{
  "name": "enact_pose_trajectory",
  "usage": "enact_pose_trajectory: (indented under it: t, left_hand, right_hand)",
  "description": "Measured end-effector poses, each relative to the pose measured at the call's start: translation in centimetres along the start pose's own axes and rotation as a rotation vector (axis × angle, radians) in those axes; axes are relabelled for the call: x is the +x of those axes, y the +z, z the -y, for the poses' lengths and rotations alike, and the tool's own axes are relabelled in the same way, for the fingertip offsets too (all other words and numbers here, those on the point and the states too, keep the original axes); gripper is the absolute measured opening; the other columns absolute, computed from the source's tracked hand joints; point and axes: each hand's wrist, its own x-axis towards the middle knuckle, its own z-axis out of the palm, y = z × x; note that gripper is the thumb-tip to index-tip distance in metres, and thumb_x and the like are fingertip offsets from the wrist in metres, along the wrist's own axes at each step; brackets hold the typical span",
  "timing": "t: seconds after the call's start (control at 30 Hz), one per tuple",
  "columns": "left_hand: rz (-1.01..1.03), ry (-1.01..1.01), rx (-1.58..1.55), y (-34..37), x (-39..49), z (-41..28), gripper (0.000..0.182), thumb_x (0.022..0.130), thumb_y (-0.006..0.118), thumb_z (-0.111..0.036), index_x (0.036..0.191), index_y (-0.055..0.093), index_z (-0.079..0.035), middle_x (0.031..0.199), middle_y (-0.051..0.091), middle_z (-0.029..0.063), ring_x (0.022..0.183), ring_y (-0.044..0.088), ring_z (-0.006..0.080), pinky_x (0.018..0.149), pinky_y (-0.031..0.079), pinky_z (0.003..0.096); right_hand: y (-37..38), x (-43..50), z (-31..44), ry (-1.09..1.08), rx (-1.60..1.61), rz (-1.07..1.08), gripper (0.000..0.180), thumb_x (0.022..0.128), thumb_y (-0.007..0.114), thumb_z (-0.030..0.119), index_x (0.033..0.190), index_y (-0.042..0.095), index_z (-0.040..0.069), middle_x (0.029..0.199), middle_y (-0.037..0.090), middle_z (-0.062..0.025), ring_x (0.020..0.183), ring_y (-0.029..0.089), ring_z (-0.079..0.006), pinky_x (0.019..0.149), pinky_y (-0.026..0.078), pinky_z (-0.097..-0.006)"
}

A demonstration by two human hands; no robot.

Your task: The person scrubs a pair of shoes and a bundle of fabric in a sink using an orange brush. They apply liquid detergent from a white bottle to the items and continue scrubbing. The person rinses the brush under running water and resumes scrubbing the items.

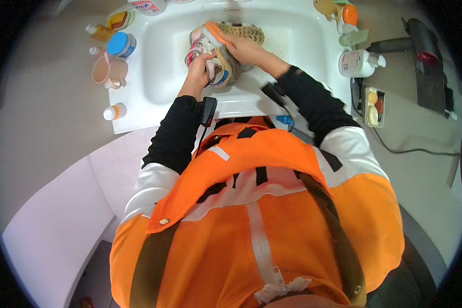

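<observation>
Over the white washbasin [158, 65], my left hand [198, 73] grips a small shoe [223, 65] with pink, white and tan parts and a blue patch. My right hand [246, 49] holds an orange-backed scrubbing brush [214, 31], its pale bristles against or close to the shoe. Behind and beneath the right hand lies another shoe [252, 34], its tan, patterned sole facing up. The fingers partly hide both shoes, so where the held shoe ends is hard to tell.
Left of the basin stand a blue-lidded jar [119, 44], a pink mug [109, 70] and small bottles. A white pump bottle [357, 63], a green tube [353, 37] and a soap tray [374, 107] are on the right, near a hair dryer [392, 45] and a cable.
</observation>
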Motion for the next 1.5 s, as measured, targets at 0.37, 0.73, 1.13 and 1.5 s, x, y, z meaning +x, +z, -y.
enact_pose_trajectory:
  t: [0.37, 0.73, 1.13, 1.5]
  left_hand:
    - [-0.011, 0.056, -0.039, 1.1, 1.3, 0.1, 0.031, 0.096, 0.056, -0.013, 0.124, 0.054, 0.000, 0.115, 0.062, 0.0141, 0.102, 0.062, 0.0298, 0.089, 0.052, 0.0421]
    - [-0.047, 0.067, -0.189, 5.6, 0.2, -0.1, 0.034, 0.103, 0.044, -0.022, 0.128, 0.050, -0.001, 0.125, 0.058, 0.0139, 0.111, 0.058, 0.0278, 0.099, 0.046, 0.0433]
    - [-0.180, 0.485, 0.922, 0.9, -8.0, -5.8, 0.044, 0.091, 0.060, -0.030, 0.130, 0.059, -0.008, 0.123, 0.059, 0.0097, 0.108, 0.059, 0.0192, 0.083, 0.052, 0.0352]
    - [-0.081, 0.008, 0.262, -0.4, -1.9, -1.4, 0.039, 0.099, 0.046, -0.042, 0.119, 0.054, -0.009, 0.101, 0.053, 0.0024, 0.090, 0.053, 0.0177, 0.082, 0.050, 0.0497]
  right_hand:
    - [-0.9, -4.6, 2.4, 0.136, -0.023, 0.017, 0.048, 0.098, 0.045, 0.021, 0.145, 0.040, 0.024, 0.101, 0.067, -0.0213, 0.089, 0.064, -0.0416, 0.077, 0.050, -0.0493]
    - [-2.1, -9.4, 1.7, 0.158, -0.157, -0.010, 0.046, 0.096, 0.047, 0.026, 0.142, 0.044, 0.025, 0.099, 0.069, -0.0166, 0.085, 0.066, -0.0383, 0.071, 0.052, -0.0483]
    - [-9.1, -11.0, 2.1, -0.056, 0.200, -0.083, 0.046, 0.093, 0.046, 0.015, 0.138, 0.051, 0.021, 0.111, 0.066, -0.0198, 0.096, 0.065, -0.0368, 0.083, 0.051, -0.0425]
    - [-2.8, -2.2, 6.4, -0.127, -0.597, 0.301, 0.025, 0.084, 0.056, 0.011, 0.106, 0.066, 0.005, 0.091, 0.070, -0.0187, 0.083, 0.068, -0.0375, 0.070, 0.055, -0.0466]
